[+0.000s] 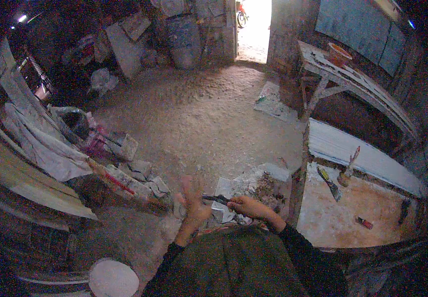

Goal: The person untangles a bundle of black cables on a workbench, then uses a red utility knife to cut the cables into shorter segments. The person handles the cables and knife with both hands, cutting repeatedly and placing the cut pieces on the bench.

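Observation:
My right hand [249,207] is closed around a slim dark tool [216,199], which points left toward my other hand. The tool's kind is too dim to make out. My left hand [193,202] is raised beside the tool's far end, its fingers stretched upward and blurred by motion, with nothing visible in them. Beyond the hands, pale sheets [225,188] and a heap of broken debris [268,190] lie on the floor.
On the right, a worktable [318,222] holds a scraper [329,183], a paintbrush [355,157] and a small red-and-dark object [364,222]. Draped cloth [50,148] and rubble [147,178] are at left. A round white lid-like object [113,278] sits lower left. A doorway [253,34] opens at the back.

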Demonstrator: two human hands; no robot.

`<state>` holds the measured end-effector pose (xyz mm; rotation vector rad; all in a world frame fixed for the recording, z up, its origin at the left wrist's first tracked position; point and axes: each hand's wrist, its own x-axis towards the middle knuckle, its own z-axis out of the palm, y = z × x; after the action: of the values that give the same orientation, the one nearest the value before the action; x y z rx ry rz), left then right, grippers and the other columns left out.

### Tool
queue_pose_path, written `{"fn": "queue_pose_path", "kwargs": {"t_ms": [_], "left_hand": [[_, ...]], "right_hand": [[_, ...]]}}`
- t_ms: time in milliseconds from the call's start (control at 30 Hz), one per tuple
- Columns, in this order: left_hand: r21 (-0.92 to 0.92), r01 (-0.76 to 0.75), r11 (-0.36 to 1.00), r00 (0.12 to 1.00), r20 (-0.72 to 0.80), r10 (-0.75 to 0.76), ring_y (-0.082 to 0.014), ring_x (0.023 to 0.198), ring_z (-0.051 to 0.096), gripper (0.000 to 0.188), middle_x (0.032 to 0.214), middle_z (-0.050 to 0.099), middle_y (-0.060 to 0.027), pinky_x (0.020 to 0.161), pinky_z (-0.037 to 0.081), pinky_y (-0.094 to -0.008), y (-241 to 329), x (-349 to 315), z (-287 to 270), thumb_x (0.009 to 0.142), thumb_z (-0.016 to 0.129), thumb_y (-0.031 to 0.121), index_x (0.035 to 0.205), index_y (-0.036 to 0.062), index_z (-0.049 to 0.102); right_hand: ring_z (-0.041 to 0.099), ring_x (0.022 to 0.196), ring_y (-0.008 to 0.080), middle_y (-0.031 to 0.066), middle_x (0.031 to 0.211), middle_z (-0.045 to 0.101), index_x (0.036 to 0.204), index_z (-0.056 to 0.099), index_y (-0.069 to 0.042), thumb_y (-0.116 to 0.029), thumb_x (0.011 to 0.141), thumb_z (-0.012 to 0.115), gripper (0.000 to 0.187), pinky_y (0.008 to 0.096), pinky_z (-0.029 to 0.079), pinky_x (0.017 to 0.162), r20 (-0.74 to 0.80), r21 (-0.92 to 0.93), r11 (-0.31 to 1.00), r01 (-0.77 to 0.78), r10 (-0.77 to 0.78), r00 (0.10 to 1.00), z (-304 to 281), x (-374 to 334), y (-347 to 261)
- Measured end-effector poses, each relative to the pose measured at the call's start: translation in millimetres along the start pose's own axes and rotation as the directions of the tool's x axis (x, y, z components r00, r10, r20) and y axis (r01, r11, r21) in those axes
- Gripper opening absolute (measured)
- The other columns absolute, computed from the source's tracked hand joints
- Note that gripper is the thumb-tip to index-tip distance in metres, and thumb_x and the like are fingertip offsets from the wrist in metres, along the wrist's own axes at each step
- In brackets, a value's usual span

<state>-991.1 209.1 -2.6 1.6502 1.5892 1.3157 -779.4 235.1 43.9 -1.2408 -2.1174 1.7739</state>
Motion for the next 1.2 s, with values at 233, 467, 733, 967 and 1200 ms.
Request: {"fn": "queue_pose_path", "kwargs": {"t_ms": [233,467,733,967,1200], "left_hand": [[0.356,-0.341,0.870,0.799,0.598,0.069,-0.0307,0.101,0.051,0.059,0.105,0.055,-0.0149,0.093,0.035,-0.0390,37,-9,29,0.077,0.053,0.014,0.130,0.0086,0.029],[-0.088,-0.054,0.995,0.831,0.548,0.094,-0.0272,0.093,0.056,0.045,0.101,0.059,-0.0160,0.084,0.043,-0.0343,16,-1,21,0.076,0.039,0.002,0.120,0.0058,0.046],[-0.348,0.361,0.865,0.843,0.518,-0.143,-0.0125,0.079,0.054,0.038,0.092,0.060,-0.0056,0.069,0.044,-0.0241,26,10,-4,0.077,0.037,0.007,0.110,0.0037,0.054],[-0.382,0.399,0.834,0.807,0.577,-0.122,-0.0117,0.076,0.053,0.035,0.092,0.059,-0.0035,0.068,0.043,-0.0228,23,7,-4,0.076,0.041,0.008,0.108,0.0043,0.056],[-0.223,0.327,0.919,0.894,0.389,-0.223,-0.0200,0.091,0.057,0.040,0.101,0.059,-0.0098,0.077,0.044,-0.0311,68,3,4,0.084,0.051,0.027,0.118,0.0067,0.046]], "right_hand": [[0.041,0.055,0.0062,-0.0021,0.063,0.051,0.092,0.058,-0.003,-0.030,0.088,0.046,0.030,0.0238,0.036,0.050,0.041,0.131,0.990,0.043,-0.049,0.998,1,-2,-3],[0.039,0.054,0.0034,-0.0061,0.065,0.049,0.089,0.059,-0.004,-0.036,0.089,0.047,0.034,0.0211,0.033,0.048,0.020,0.311,0.949,0.049,-0.058,0.998,-4,-12,-16],[0.045,0.063,0.0048,-0.0044,0.069,0.051,0.082,0.056,-0.007,-0.030,0.087,0.050,0.025,0.0209,0.037,0.059,-0.128,0.551,0.814,0.186,-0.139,0.982,-19,-30,-31],[0.053,0.077,0.0110,0.0012,0.080,0.056,0.089,0.055,-0.005,-0.022,0.085,0.055,0.018,0.0250,0.041,0.073,-0.224,0.703,0.658,0.271,-0.157,0.962,-7,-13,-18],[0.054,0.079,0.0128,0.0024,0.085,0.057,0.093,0.053,-0.004,-0.010,0.080,0.059,0.015,0.0274,0.043,0.076,-0.338,0.682,0.623,0.382,-0.194,0.921,1,-14,-35]]}}
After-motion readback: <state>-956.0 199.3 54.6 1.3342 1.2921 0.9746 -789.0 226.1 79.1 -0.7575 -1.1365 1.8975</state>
